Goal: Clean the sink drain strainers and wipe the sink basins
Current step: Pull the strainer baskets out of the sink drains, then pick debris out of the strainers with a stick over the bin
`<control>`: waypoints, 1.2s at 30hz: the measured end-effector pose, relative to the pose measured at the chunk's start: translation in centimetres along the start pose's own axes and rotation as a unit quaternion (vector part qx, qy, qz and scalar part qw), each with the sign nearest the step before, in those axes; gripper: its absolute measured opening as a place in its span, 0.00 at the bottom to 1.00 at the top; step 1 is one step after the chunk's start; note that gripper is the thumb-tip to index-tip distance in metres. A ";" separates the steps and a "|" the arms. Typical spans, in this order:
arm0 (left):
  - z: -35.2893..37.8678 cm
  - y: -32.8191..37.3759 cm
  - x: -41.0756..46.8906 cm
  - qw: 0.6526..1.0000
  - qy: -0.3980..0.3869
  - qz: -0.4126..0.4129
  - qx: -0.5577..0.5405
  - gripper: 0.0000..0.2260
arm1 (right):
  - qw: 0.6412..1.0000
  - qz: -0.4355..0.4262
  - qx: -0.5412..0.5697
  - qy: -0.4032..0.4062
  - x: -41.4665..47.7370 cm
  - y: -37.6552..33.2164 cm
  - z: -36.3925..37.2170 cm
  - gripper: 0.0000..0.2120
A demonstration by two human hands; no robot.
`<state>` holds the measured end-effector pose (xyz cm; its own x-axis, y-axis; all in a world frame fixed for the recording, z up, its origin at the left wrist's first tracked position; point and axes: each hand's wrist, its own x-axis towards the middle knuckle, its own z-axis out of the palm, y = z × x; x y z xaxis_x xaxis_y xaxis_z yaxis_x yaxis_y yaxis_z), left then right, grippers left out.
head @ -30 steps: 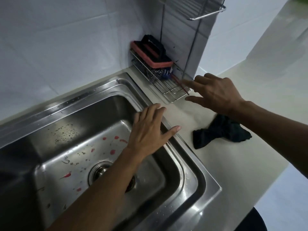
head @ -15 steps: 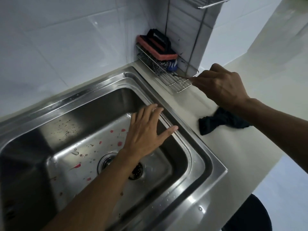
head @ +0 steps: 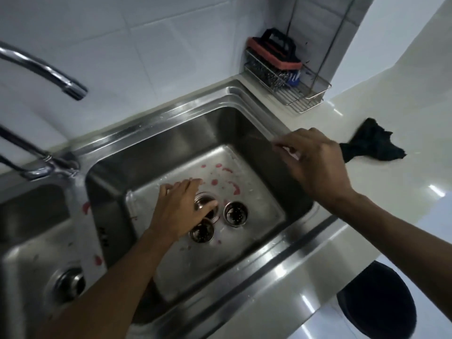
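Note:
The right steel basin (head: 247,133) has red splashes on its floor. Two loose drain strainers stand on that floor, one (head: 236,212) right of the drain and one (head: 202,232) in front of it. My left hand (head: 178,211) is down in the basin, fingers loosely spread, thumb lying across the open drain (head: 204,201). Over the basin's right rim my right hand (head: 315,165) pinches a thin stick (head: 263,140); motion blurs the stick and its tip is unclear. The left basin (head: 31,216) shows its own drain (head: 69,285).
A chrome faucet (head: 49,69) arches over the divider at the left. In the back corner stands a wire rack (head: 303,99) holding a red-and-black scrub brush (head: 274,50). A dark cloth (head: 371,145) lies on the pale counter. A black bin (head: 376,307) sits below the counter edge.
My right hand took the thin stick out of the wire rack and carried it left over the basin. My left hand dropped from the basin rim to the drain. The view swung left.

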<state>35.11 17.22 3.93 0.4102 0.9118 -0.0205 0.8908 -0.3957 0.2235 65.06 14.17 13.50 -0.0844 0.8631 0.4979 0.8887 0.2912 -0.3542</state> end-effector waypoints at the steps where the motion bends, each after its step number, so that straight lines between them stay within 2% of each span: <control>1: 0.4 -0.9 -0.7 0.999 -0.026 -0.019 0.004 0.32 | 0.999 0.009 0.027 -0.016 -0.8 -1.5 0.9 0.10; 3: 1.5 -2.3 -1.9 0.996 -0.074 -0.043 0.011 0.32 | 0.997 0.025 0.060 -0.038 -2.2 -4.1 2.6 0.10; 7: 3.9 -3.9 -3.5 0.981 -0.184 -0.060 0.035 0.46 | 0.990 0.050 0.100 -0.081 -4.6 -7.2 5.5 0.09; 11: 6.2 -3.8 -4.0 0.973 -0.223 -0.040 0.043 0.51 | 0.983 0.050 0.115 -0.132 -6.5 -8.2 7.3 0.08; 16: 8.3 -2.9 -3.6 0.977 -0.209 -0.028 0.023 0.49 | 0.962 0.120 0.169 -0.180 -7.5 -8.2 8.0 0.07; 20: 9.4 -3.0 -3.6 0.981 -0.190 -0.041 -0.010 0.41 | 0.945 0.176 0.193 -0.194 -7.9 -7.6 7.8 0.06; 25: 9.2 -3.5 -4.0 0.982 -0.169 -0.074 -0.049 0.38 | 0.893 0.283 0.292 -0.193 -8.6 -6.5 6.3 0.06; 28: 7.8 -3.4 -4.0 0.985 -0.123 -0.090 -0.082 0.33 | 0.862 0.326 0.348 -0.172 -8.9 -5.6 4.9 0.08; 30: 6.2 -2.9 -3.8 0.986 -0.105 -0.085 -0.098 0.32 | 0.854 0.335 0.368 -0.150 -9.0 -5.2 3.9 0.08; 33: 3.5 -1.0 -3.0 0.990 -0.085 -0.064 -0.092 0.37 | 0.856 0.323 0.387 -0.113 -9.1 -4.6 1.7 0.07; 36: 0.4 2.9 -1.5 0.992 -0.056 -0.022 -0.114 0.36 | 0.868 0.298 0.393 -0.054 -9.6 -3.3 -1.5 0.07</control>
<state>37.18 14.66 4.18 0.4025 0.9047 -0.1400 0.8461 -0.3092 0.4342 63.57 4.26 11.05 0.2050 0.9785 -0.0205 0.2101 -0.0644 -0.9756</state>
